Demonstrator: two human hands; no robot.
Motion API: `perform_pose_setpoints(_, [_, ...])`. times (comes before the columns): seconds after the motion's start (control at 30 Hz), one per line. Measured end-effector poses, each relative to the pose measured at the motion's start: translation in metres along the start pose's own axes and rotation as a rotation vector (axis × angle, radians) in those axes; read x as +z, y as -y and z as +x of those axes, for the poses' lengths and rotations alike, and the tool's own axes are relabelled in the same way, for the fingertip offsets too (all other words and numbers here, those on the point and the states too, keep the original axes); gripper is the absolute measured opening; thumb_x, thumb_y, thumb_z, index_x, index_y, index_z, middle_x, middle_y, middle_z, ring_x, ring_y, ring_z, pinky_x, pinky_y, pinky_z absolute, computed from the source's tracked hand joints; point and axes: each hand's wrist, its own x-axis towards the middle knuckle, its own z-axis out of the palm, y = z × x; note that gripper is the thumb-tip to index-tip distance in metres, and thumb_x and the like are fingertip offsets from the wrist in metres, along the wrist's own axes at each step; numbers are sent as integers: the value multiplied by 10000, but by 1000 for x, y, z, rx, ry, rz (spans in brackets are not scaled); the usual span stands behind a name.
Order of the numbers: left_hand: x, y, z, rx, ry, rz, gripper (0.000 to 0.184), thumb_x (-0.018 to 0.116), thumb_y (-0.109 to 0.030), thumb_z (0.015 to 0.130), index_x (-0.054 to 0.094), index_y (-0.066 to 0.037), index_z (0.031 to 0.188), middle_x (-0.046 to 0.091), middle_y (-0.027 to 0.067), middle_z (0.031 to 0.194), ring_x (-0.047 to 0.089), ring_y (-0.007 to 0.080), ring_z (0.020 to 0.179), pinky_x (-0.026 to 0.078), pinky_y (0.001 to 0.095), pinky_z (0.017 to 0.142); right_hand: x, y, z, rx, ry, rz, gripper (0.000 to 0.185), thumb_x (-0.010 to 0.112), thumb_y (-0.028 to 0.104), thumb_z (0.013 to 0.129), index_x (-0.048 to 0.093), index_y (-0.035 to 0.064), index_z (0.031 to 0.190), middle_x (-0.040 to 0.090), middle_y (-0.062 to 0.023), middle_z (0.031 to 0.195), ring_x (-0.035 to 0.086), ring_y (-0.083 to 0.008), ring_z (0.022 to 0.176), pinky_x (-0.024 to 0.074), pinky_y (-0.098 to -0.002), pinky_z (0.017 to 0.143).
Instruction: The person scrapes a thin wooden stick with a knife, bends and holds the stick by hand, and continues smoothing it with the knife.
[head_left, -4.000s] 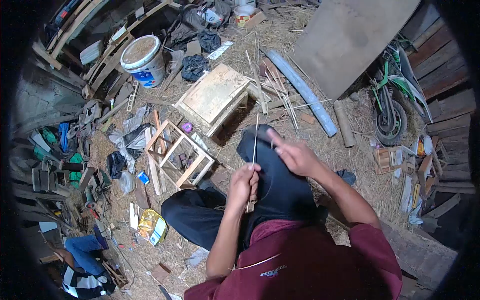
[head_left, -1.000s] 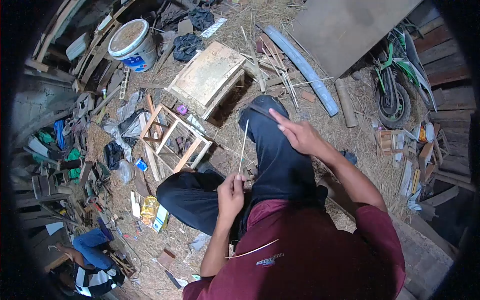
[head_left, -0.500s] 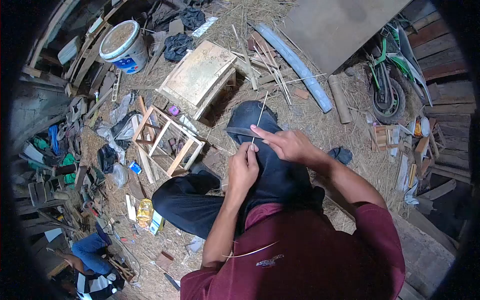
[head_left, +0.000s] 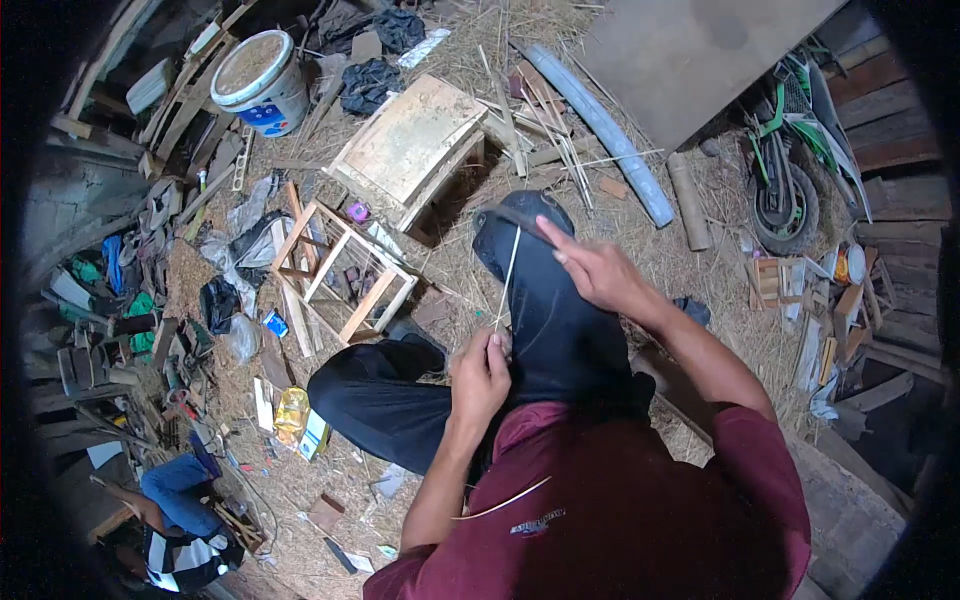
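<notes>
My left hand point(head_left: 480, 375) is closed, with thumb and fingers pinching the lower end of a thin pale bamboo strip point(head_left: 510, 278). The strip slants up along my raised knee, toward a dark blade. In my right hand point(head_left: 603, 275) is that knife point(head_left: 522, 222), its handle hidden in the fist and its index finger laid along the back of the blade. The blade lies across the upper part of the strip, over the dark trouser knee point(head_left: 560, 330). Another thin pale strip point(head_left: 505, 499) rests across my maroon shirt.
Ahead stand a wooden box point(head_left: 410, 140) and a small wooden frame point(head_left: 345, 275). A white bucket point(head_left: 262, 85), a grey pipe point(head_left: 605, 135) and a green motorbike point(head_left: 790, 165) are farther out. Another person point(head_left: 185, 510) sits at lower left. Straw and wood scraps cover the floor.
The knife and my right hand have moved up and away along the strip. My left hand has drawn slightly down toward my body, so more strip shows between the hands.
</notes>
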Motion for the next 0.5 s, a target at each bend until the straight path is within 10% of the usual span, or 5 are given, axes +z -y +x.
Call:
perform_pose_setpoints(0.33, [29, -13, 57, 206, -14, 0, 149, 500, -89, 952, 606, 11, 922, 645, 219, 795, 654, 408, 742, 501, 426, 652, -3, 6, -5, -28, 140, -56, 583, 544, 168, 927, 366, 311, 1463, 644, -210, 754, 632, -408, 653, 506, -492, 585])
perform_pose_setpoints(0.5, [24, 1, 15, 119, 29, 3, 133, 491, -51, 957, 606, 8, 927, 623, 167, 721, 623, 220, 556, 454, 316, 524, 6, -10, -7, -33, -20, -45, 563, 539, 193, 934, 373, 311, 1459, 631, -231, 742, 623, -420, 639, 497, -502, 570])
